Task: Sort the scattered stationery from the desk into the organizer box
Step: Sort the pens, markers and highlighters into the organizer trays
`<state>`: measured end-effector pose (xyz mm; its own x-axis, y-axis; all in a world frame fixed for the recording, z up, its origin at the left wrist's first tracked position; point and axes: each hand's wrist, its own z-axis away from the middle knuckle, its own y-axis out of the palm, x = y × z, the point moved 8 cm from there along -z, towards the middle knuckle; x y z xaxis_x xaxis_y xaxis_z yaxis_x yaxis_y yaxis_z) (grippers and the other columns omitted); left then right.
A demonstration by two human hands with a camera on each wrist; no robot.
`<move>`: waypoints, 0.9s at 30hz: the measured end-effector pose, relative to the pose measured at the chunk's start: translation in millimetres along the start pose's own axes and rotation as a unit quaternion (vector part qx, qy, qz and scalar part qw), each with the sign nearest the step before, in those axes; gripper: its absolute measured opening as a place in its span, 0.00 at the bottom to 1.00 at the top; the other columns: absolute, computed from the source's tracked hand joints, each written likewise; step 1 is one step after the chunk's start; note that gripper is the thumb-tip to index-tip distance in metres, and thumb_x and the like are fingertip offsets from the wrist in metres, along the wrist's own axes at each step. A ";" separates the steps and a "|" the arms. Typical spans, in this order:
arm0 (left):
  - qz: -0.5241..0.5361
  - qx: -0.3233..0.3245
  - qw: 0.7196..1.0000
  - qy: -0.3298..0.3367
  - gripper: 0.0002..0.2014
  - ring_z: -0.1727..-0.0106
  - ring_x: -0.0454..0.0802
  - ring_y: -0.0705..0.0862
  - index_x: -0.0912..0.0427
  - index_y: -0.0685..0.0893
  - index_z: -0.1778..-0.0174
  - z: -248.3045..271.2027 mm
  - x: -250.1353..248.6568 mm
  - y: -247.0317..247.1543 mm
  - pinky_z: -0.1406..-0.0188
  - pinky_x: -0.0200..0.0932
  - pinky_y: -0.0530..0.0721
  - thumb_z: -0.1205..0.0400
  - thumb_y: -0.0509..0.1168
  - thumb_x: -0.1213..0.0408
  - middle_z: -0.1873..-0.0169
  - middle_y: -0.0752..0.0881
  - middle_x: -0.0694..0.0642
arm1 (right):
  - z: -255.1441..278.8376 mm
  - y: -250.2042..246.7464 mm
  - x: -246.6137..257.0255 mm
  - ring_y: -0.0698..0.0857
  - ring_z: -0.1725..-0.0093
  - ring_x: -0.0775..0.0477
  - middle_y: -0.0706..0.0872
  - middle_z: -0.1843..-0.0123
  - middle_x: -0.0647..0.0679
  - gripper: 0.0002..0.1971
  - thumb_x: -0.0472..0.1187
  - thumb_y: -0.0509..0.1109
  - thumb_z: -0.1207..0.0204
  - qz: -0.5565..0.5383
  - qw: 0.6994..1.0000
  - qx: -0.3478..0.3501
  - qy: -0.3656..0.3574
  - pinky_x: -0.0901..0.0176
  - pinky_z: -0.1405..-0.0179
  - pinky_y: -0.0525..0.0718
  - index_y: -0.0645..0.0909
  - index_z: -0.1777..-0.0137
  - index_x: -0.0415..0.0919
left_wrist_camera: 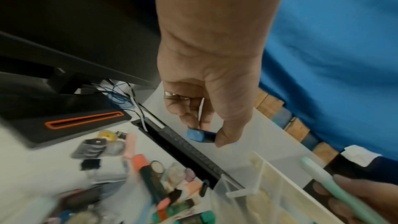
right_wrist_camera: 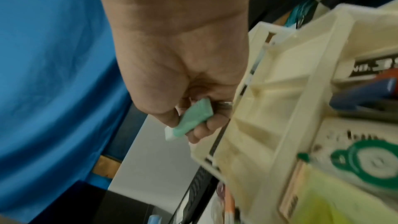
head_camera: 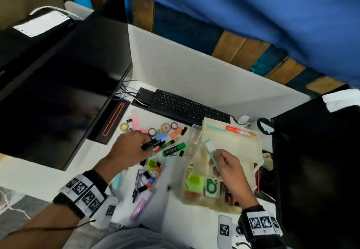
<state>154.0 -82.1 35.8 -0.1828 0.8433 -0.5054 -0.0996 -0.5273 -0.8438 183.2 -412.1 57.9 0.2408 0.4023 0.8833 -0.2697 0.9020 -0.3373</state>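
A cream organizer box (head_camera: 253, 147) stands open at the right of the white desk, with its tiers spread. My right hand (head_camera: 227, 163) grips a mint-green highlighter (head_camera: 211, 152) over the box; its green end shows between thumb and fingers (right_wrist_camera: 193, 118). My left hand (head_camera: 130, 147) hovers over the scattered pile and pinches a dark marker with a blue cap (head_camera: 155, 140), seen clearly in the left wrist view as the blue-capped marker (left_wrist_camera: 199, 135). Highlighters (head_camera: 173, 149), tape rolls (head_camera: 165, 128) and binder clips (head_camera: 143, 174) lie loose between the hands.
A black keyboard (head_camera: 187, 106) lies behind the pile. A dark monitor (head_camera: 58, 85) and its base (head_camera: 111, 122) stand at the left. A black box (head_camera: 315, 167) blocks the right side. The organizer's lower tray holds sticky notes (head_camera: 193, 180) and a correction tape (head_camera: 211, 187).
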 end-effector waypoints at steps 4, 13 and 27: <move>0.037 0.008 0.998 0.042 0.07 0.64 0.44 0.83 0.50 0.85 0.63 -3.1 -53.7 5.6 0.67 0.51 0.84 0.25 0.73 0.52 0.65 0.84 0.47 | -13.5 -67.3 -10.1 0.89 0.44 0.61 0.92 0.45 0.58 0.11 0.44 0.72 0.14 0.098 0.989 -0.073 -0.086 0.64 0.41 0.84 0.89 0.35 0.49; 0.029 0.021 0.996 0.084 0.09 0.62 0.44 0.85 0.43 0.88 0.56 -0.5 -122.1 30.3 0.62 0.49 0.87 0.28 0.70 0.46 0.62 0.84 0.42 | -65.8 -138.3 -24.5 0.85 0.33 0.45 0.91 0.39 0.53 0.12 0.36 0.80 0.23 0.290 0.931 -0.154 -0.161 0.36 0.28 0.79 0.93 0.44 0.51; 0.049 0.044 0.994 0.091 0.07 0.67 0.37 0.81 0.44 0.89 0.57 24.4 -192.6 80.2 0.68 0.37 0.77 0.26 0.76 0.49 0.63 0.85 0.41 | -71.6 -145.9 -44.3 0.83 0.40 0.42 0.89 0.43 0.51 0.08 0.40 0.82 0.29 0.330 0.900 -0.243 -0.151 0.46 0.37 0.74 0.91 0.50 0.49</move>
<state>157.4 -289.3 69.9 -0.0160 0.7876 -0.6160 -0.1761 -0.6086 -0.7737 278.6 -550.3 44.7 -0.1071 0.8803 0.4622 0.1955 0.4745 -0.8583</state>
